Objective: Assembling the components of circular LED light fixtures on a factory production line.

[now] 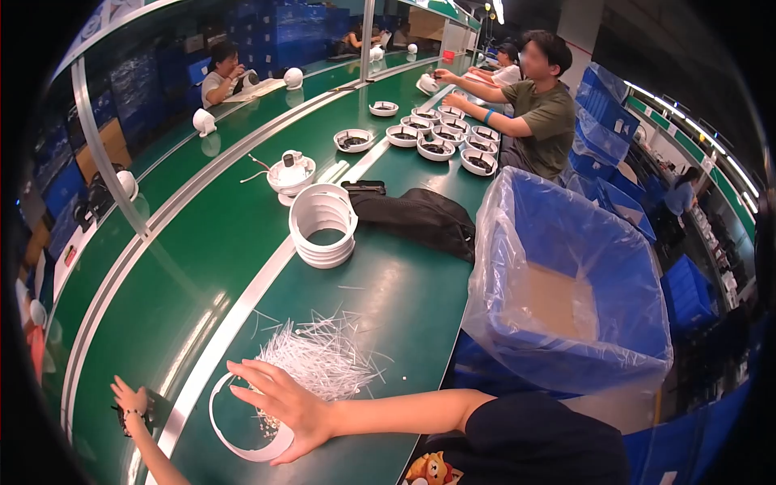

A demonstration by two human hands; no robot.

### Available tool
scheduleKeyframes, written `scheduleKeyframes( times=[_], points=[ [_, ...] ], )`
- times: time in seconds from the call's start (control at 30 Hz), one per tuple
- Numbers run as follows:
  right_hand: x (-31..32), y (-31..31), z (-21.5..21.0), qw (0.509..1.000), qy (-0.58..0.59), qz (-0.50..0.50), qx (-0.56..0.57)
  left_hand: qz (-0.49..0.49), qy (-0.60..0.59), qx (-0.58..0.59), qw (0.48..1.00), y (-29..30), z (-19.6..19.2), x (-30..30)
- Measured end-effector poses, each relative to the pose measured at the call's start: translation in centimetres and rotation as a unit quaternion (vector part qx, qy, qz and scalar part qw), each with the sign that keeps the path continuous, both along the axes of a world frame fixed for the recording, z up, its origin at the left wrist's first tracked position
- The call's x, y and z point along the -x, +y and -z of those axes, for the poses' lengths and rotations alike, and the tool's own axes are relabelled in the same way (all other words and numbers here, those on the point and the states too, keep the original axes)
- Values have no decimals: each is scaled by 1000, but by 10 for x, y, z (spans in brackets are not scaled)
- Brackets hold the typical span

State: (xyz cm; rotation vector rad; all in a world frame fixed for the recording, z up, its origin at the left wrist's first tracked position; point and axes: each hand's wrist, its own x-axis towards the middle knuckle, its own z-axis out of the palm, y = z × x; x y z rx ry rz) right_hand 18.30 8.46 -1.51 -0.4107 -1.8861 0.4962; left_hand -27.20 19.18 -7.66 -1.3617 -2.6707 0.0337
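Note:
My right hand (pixel 284 406) reaches in from the right and lies with fingers spread over a thin white plastic ring (pixel 242 446) on the green table. The thumb sits at the ring's near rim and the hand holds the ring down. Just beyond the fingers lies a pile of thin white plastic slivers (pixel 322 357). My left hand (pixel 129 398) is at the lower left on the conveyor side, by a small dark object (pixel 153 411). I cannot make out whether it grips that object.
A stack of white rings (pixel 323 226) stands mid-table, with a black bag (pixel 416 214) behind it. A blue bin with a clear liner (pixel 622 267) stands to the right. Farther off are a white round device (pixel 291 171), several round white housings (pixel 436 147) and seated co-workers (pixel 543 109).

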Motion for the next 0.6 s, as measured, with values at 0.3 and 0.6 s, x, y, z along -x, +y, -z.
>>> scheduleKeyframes(
  times=[0.3,0.6],
  points=[
    [-2,-1,1,1000,-4,1,2,-70,46,-58,995,1,-26,9],
    [-2,-4,4,1000,-27,-7,-12,22,-83,-107,991,-55,9,3]
  ],
)
